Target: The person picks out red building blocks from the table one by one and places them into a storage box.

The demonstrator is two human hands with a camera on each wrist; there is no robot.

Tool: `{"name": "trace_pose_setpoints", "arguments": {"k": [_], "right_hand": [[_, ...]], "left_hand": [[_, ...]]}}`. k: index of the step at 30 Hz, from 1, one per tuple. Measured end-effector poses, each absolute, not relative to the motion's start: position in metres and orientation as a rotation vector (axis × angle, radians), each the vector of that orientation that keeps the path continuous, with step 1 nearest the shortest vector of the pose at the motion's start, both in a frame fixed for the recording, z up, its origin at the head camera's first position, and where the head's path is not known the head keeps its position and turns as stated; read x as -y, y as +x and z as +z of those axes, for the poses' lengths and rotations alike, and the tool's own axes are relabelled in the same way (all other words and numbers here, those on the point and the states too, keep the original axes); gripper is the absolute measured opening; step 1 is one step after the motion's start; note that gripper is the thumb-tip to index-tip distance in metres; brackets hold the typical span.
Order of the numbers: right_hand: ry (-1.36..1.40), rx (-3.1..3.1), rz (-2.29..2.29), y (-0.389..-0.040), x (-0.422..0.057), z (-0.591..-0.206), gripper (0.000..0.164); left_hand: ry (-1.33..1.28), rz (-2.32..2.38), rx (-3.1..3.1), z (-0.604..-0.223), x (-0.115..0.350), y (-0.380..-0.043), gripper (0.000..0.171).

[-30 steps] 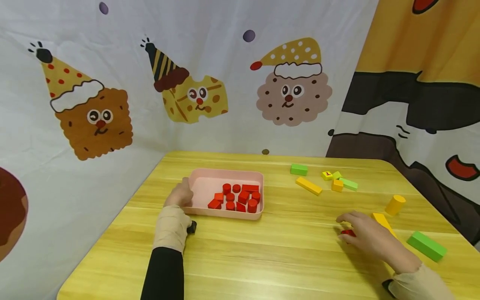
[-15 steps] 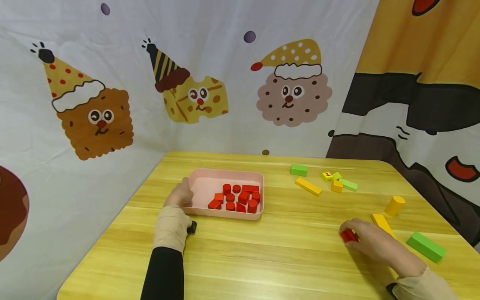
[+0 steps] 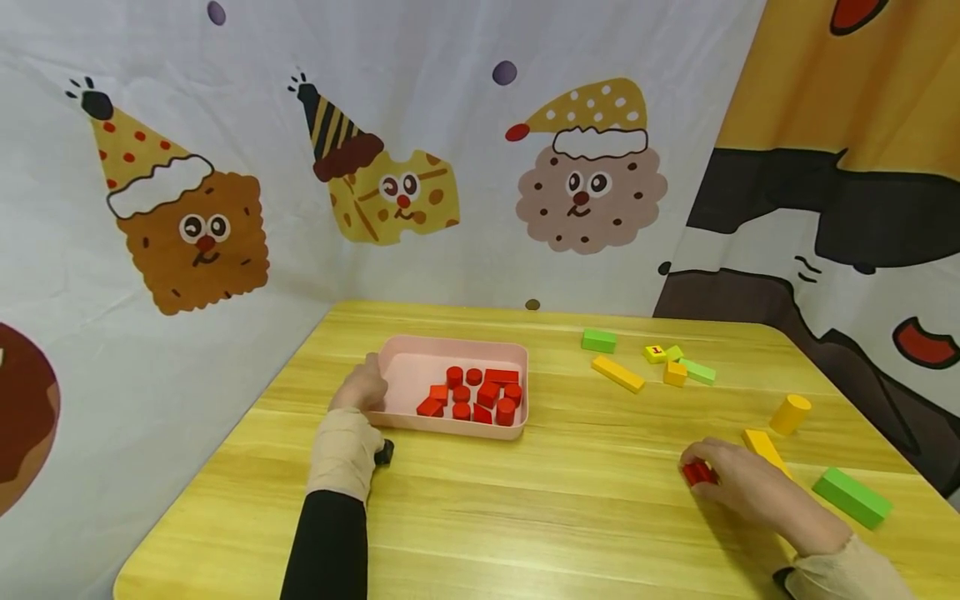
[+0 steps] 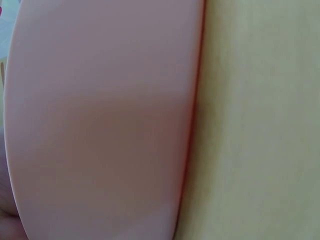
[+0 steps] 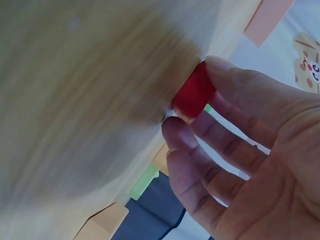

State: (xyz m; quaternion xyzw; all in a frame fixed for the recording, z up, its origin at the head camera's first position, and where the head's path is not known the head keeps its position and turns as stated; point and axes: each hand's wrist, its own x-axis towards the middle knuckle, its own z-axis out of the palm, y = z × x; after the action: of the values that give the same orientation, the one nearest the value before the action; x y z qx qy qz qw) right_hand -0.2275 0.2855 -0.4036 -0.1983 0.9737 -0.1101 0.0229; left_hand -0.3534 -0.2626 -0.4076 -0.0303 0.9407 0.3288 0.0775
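A shallow pink tray [image 3: 450, 431] stands on the table's left half, with several red blocks [image 3: 487, 394] of mixed shapes lying in it. My left hand [image 3: 360, 387] grips the tray's left end; in the left wrist view its pink wall [image 4: 105, 100] fills much of the picture, with a bit of hand at the far left edge. Over on the right, my right hand [image 3: 738, 479] pinches a small red block [image 3: 699, 472] at the table surface. The right wrist view has that block [image 5: 195, 92] between thumb and fingers, its exact shape partly hidden.
Close to my right hand lie a long yellow block [image 3: 767, 450], a green block [image 3: 852, 497] and an upright yellow cylinder [image 3: 791, 414]. Farther back are a yellow bar [image 3: 617, 374], a green block [image 3: 598, 340] and a cluster with an orange cube [image 3: 675, 372]. A printed curtain [image 3: 480, 275] hangs behind the table.
My right hand has closed its thumb and fingers on the red block, shifting slightly toward me, then stayed there. The left hand and tray have kept their place.
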Motion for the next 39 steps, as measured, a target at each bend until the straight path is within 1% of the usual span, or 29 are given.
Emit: {"name": "trace_pose_setpoints", "arguments": {"k": [7,12,18,24,30,39], "right_hand": [[-0.656,-3.017,-0.374,-0.23,-0.278,-0.395,0.021],[-0.775,-3.045,-0.382,-0.233,-0.263,-0.392,0.019],[-0.786,-3.061,-0.452,-0.239,-0.236,-0.387,0.023],[-0.87,-3.065,-0.53,-0.252,-0.209,-0.376,0.025],[-0.981,-3.086,-0.493,-0.266,-0.18,-0.366,0.023],[-1.11,-3.074,-0.448,-0.284,-0.133,-0.359,0.022]], "left_hand": [[-0.078,1.004,-2.825,-0.408,0.263,-0.349,0.056],[-0.071,1.003,-2.84,-0.407,0.263,-0.348,0.054],[-0.084,0.948,-2.865,-0.408,0.263,-0.35,0.052],[-0.092,0.962,-2.852,-0.408,0.261,-0.349,0.053],[-0.111,0.984,-2.831,-0.406,0.261,-0.346,0.054],[-0.146,1.01,-2.842,-0.405,0.258,-0.344,0.05]]}}
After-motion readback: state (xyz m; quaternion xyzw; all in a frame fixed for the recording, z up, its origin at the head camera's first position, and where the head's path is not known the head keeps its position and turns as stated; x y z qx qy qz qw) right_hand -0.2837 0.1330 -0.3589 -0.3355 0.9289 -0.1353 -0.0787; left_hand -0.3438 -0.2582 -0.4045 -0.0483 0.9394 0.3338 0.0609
